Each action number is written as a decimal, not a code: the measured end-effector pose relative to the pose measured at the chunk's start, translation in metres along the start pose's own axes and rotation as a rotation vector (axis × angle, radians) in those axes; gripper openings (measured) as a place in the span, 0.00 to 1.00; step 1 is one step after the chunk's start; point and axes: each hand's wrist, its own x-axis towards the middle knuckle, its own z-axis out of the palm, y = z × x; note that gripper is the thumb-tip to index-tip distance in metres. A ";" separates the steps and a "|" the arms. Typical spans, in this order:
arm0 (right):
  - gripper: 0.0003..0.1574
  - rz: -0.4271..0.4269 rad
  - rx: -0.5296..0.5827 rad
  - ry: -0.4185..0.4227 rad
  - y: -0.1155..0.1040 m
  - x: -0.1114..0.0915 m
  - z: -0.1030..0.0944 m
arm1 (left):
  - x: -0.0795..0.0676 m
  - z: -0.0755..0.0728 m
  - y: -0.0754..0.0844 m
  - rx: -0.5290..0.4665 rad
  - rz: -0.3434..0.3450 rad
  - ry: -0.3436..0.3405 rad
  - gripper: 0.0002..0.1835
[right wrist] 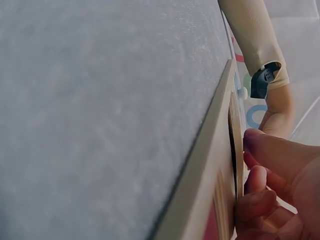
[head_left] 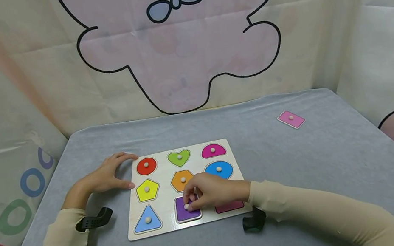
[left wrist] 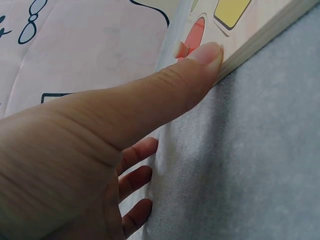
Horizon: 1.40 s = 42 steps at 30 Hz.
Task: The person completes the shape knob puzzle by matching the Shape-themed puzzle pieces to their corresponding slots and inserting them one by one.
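A white wooden shape puzzle board (head_left: 161,166) lies on the grey cloth. My right hand (head_left: 209,190) pinches the small knob of the purple square piece (head_left: 183,216) in the front middle. In the right wrist view a dark gap shows under the edge of the square piece (right wrist: 234,132), slightly raised from the board. My left hand (head_left: 106,176) touches the board's left edge with thumb and index finger, fingers extended. Its thumb (left wrist: 207,55) presses near the red circle (head_left: 146,166). The right hand partly covers the blue oval (head_left: 224,172) and a dark pink piece (head_left: 229,207).
A pink rectangular piece with a knob (head_left: 295,122) lies apart at the back right of the cloth-covered table (head_left: 305,174). Also in the board are a blue triangle (head_left: 152,223), a yellow pentagon (head_left: 148,196), an orange hexagon (head_left: 178,183) and a green heart (head_left: 180,162).
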 end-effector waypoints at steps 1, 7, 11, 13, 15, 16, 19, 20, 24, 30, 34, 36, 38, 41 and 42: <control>0.04 0.004 -0.005 0.001 0.000 0.000 0.001 | 0.000 0.000 0.001 0.000 0.001 -0.001 0.46; 0.04 0.019 -0.026 0.000 0.000 0.001 0.003 | -0.001 0.000 0.004 -0.002 0.007 -0.001 0.45; 0.04 0.026 -0.028 -0.004 0.000 0.000 0.003 | -0.001 0.000 0.004 0.003 0.002 -0.001 0.46; 0.04 0.028 -0.018 -0.007 -0.001 0.000 0.003 | 0.000 0.000 0.004 0.005 -0.001 -0.001 0.46; 0.04 0.023 0.000 -0.012 -0.001 0.000 0.002 | 0.000 0.000 0.003 0.005 -0.003 0.000 0.46; 0.04 0.019 0.011 -0.015 -0.001 0.000 0.001 | 0.000 0.000 0.003 0.006 -0.004 0.000 0.46; 0.06 0.005 0.052 -0.029 -0.001 -0.002 -0.001 | 0.000 0.000 0.003 0.006 -0.011 0.000 0.47; 0.06 -0.001 0.067 -0.033 0.000 -0.002 -0.002 | 0.000 0.000 0.003 0.006 -0.013 0.000 0.47; 0.08 -0.011 0.104 -0.030 0.002 -0.005 -0.007 | 0.000 0.000 0.003 0.005 -0.018 0.001 0.47; 0.09 -0.010 0.080 0.034 0.007 -0.012 -0.022 | 0.000 0.000 0.004 0.006 -0.017 0.003 0.47; 0.09 -0.001 0.062 0.083 0.010 -0.018 -0.034 | 0.000 0.000 0.003 0.008 -0.017 0.005 0.47; 0.11 0.004 0.046 0.105 0.012 -0.020 -0.040 | 0.000 0.000 0.002 0.007 -0.018 0.006 0.47; 0.11 0.005 0.034 0.126 0.015 -0.022 -0.044 | 0.001 0.001 0.002 0.009 -0.017 0.004 0.47; 0.11 0.003 0.037 0.153 0.020 -0.024 -0.050 | 0.001 0.002 0.002 0.012 -0.017 0.002 0.47; 0.11 -0.001 0.038 0.162 0.022 -0.025 -0.052 | 0.001 0.002 0.002 0.011 -0.016 0.002 0.47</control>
